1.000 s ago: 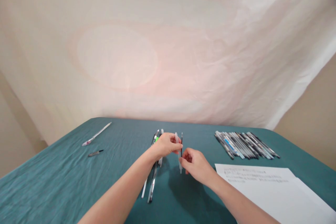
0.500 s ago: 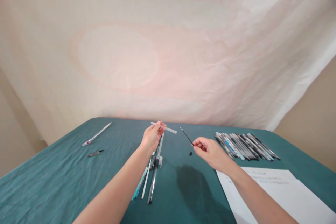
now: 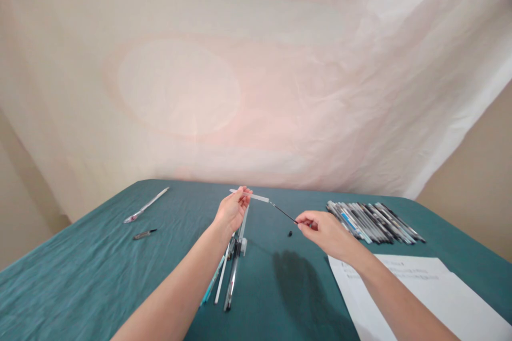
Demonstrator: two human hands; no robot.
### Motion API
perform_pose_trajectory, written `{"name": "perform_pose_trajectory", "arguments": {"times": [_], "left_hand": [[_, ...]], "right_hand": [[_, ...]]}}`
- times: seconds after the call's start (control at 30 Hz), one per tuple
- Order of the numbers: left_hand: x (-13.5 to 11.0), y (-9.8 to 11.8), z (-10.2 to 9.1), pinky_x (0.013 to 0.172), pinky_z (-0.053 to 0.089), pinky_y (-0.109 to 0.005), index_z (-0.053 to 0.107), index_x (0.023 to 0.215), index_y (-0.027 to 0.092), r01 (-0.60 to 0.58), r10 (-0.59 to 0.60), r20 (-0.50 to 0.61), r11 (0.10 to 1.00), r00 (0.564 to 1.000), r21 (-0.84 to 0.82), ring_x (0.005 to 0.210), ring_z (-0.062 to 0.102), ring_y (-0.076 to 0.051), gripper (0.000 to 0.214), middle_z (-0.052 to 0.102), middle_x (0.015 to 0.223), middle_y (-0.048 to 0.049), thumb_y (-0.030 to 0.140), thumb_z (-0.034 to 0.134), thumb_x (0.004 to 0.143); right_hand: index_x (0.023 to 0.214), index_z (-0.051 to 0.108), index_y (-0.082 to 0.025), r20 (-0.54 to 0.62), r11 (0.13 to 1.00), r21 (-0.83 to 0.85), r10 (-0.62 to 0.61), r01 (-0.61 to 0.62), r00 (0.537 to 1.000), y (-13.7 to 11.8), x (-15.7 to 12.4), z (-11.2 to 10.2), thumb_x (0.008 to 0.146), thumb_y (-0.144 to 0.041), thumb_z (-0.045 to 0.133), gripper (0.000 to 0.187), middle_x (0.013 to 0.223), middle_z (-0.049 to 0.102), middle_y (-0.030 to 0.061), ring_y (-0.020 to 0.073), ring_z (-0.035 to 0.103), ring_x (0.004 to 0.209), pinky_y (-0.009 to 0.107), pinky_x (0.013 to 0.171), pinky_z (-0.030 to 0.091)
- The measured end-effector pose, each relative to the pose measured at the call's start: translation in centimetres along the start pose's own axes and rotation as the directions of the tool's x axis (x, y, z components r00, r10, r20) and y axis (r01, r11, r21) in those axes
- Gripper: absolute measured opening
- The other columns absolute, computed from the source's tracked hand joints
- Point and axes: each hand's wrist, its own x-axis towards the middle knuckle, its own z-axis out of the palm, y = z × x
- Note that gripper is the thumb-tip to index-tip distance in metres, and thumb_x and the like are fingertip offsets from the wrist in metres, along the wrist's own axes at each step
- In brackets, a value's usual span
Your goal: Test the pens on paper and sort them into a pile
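Observation:
My left hand (image 3: pixel 232 209) pinches a clear pen barrel (image 3: pixel 254 196) and holds it above the teal table (image 3: pixel 100 266), pointing right. My right hand (image 3: pixel 326 229) pinches a thin black ink refill (image 3: pixel 283 212) whose far tip meets the open end of the barrel. A tiny black piece (image 3: pixel 290 233) lies on the cloth below the refill. Under my left hand lies a small bunch of pens (image 3: pixel 232 266).
A row of several pens (image 3: pixel 374 221) lies at the right rear. A white sheet of paper (image 3: pixel 432 298) with writing lies at the near right. A clear pen (image 3: pixel 146 205) and a short dark pen part (image 3: pixel 144 234) lie at the left. A pale cloth backdrop hangs behind.
One second ago both hands held the pen upright together. They then drew apart with barrel and refill separated. Now the refill tip has come back to the barrel's end.

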Motion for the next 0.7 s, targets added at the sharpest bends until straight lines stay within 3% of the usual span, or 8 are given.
{"name": "perform_pose_trajectory", "arguments": {"times": [0.4,0.7], "left_hand": [[-0.6,-0.3,0.2,0.051,0.05,-0.015,0.058,0.075,0.006,0.002,-0.003,0.021,0.999,1.0,0.041,0.055,0.058,-0.008,0.01,0.062,0.069,-0.0092,0.007,0.05,0.081],[-0.8,-1.2,0.1,0.053,0.05,-0.016,0.059,0.076,0.006,-0.003,0.0,0.047,0.998,0.999,0.067,0.059,0.059,-0.009,0.008,0.062,0.07,-0.0091,0.008,0.052,0.08]], "right_hand": [[0.083,0.066,-0.02,-0.012,0.997,-0.071,-0.024,0.023,1.0,0.0,0.1,-0.1,0.075,-0.021,0.046,0.022,0.073,0.066,0.0018,0.0151,0.057,0.065,0.023,0.059,0.038],[0.084,0.068,-0.022,-0.045,0.969,-0.245,-0.042,0.03,0.998,-0.4,0.0,-0.6,0.075,-0.02,0.045,0.024,0.077,0.066,0.002,0.0161,0.057,0.069,0.025,0.063,0.038]]}}
